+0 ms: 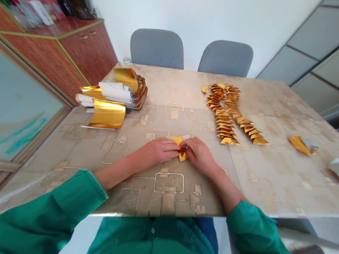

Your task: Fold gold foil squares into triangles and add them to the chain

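A small piece of gold foil paper (182, 154) lies on the table (269, 186) right in front of me, partly folded. My left hand (156, 152) presses on its left side with fingers curled over it. My right hand (199, 153) pinches its right side, knuckles up. Most of the paper is hidden under my fingers. Both green sleeves reach in from the near edge.
A stack of gold and white sheets (116, 95) lies at the far left. Two rows of several folded gold pieces (230, 113) run across the far right. Loose folded pieces (302, 144) lie by the right edge. Two grey chairs (157, 47) stand behind the table; a wooden cabinet (62, 47) is at left.
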### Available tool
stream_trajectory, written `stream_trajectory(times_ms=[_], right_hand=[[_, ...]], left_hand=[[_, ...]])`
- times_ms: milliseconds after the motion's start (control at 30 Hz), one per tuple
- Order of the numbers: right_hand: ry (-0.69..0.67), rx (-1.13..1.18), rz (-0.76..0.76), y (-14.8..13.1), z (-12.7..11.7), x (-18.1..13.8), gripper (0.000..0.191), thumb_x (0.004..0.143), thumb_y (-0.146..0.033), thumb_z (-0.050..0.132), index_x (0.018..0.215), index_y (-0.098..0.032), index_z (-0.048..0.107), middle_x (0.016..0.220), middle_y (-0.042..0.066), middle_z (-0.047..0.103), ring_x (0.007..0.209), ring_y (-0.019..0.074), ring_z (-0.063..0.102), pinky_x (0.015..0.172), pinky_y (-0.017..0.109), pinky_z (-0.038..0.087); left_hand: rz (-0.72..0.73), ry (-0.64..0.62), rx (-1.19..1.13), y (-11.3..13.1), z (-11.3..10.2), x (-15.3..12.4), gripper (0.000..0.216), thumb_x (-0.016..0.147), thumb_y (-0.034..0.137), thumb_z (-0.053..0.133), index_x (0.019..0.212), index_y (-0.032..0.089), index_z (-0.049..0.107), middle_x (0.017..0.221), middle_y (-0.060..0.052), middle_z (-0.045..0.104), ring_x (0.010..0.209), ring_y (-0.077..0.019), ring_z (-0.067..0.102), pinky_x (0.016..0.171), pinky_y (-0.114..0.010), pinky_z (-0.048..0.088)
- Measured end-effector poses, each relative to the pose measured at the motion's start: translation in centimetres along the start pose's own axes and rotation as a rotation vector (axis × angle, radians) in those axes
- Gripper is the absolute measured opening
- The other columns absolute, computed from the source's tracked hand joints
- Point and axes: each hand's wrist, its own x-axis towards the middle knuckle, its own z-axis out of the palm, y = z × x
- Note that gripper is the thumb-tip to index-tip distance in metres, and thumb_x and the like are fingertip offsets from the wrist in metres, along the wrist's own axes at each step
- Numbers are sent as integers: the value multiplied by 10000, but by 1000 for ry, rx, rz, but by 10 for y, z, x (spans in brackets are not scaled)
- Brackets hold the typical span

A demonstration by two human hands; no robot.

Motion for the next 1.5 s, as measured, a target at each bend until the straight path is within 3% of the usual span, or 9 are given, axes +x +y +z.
stream_trajectory(times_ms=[233, 367, 467, 600, 733, 833, 933, 1167, 1500], right_hand=[[20, 180, 45, 10, -4, -2, 298, 808, 6, 417, 929, -204, 590, 876, 18, 674, 827, 158, 584, 773, 277, 448], [-83, 138, -92, 9, -14, -7, 97, 877, -149, 582, 929, -224, 613, 955, 19, 683, 900, 182, 589, 848, 332, 444], [-97, 57, -136, 5, -14, -14, 153, 822, -218, 713, 949, -224, 628, 1059, 42, 665, 979, 212, 566, 888, 366, 440], [-5, -56, -62, -4, -6, -23, 69, 863, -195, 666, 917, -210, 627, 1023, 57, 664, 953, 219, 543, 855, 360, 439], [19, -98, -1, -12, -1, -24, 34, 887, -181, 624, 863, -206, 620, 964, 55, 663, 921, 214, 540, 833, 344, 424], [14, -151, 54, -14, -2, -23, 55, 854, -183, 658, 828, -199, 611, 935, 52, 639, 911, 218, 523, 819, 340, 401], [25, -179, 91, -12, -2, -25, 75, 836, -197, 680, 815, -198, 608, 911, 40, 617, 910, 218, 513, 816, 341, 369], [54, -112, 153, -5, 0, -27, 96, 887, -253, 657, 801, -211, 645, 845, 8, 610, 875, 195, 523, 812, 335, 319], [85, -240, 248, -7, 4, -24, 215, 867, -281, 685, 683, -199, 608, 764, 7, 591, 815, 191, 509, 761, 329, 287]], left_hand=[[78, 51, 108, -2, 15, 12, 220, 987, 118, 462, 978, 147, 680, 1028, -74, 721, 1024, -201, 661, 888, -328, 559], [-14, 134, 84, 0, 24, 9, 228, 996, 147, 447, 932, 139, 665, 997, -77, 720, 963, -182, 668, 868, -304, 556], [-109, 170, -32, 1, 26, 9, 194, 987, 186, 477, 925, 142, 655, 975, -66, 713, 910, -167, 667, 855, -291, 548], [-188, 153, -177, 1, 22, 11, 173, 970, 179, 484, 910, 156, 645, 976, -55, 700, 925, -159, 649, 864, -284, 522], [-132, 92, -148, -1, 18, 12, 152, 936, 286, 585, 996, 164, 653, 1060, -70, 684, 1003, -207, 618, 901, -347, 488], [-112, 77, -100, -3, 19, 14, 178, 971, 309, 550, 1004, 177, 665, 1051, -61, 682, 999, -206, 603, 893, -347, 468], [-174, 80, -112, -2, 21, 17, 196, 994, 278, 505, 947, 172, 663, 1001, -57, 669, 952, -192, 588, 864, -331, 452], [-355, 72, -160, 5, 18, 23, 131, 934, 277, 586, 893, 166, 644, 993, -62, 609, 955, -215, 544, 845, -354, 411], [-500, 62, -117, 6, 20, 33, 181, 897, 319, 653, 797, 173, 615, 959, -42, 597, 937, -215, 528, 815, -351, 381]])
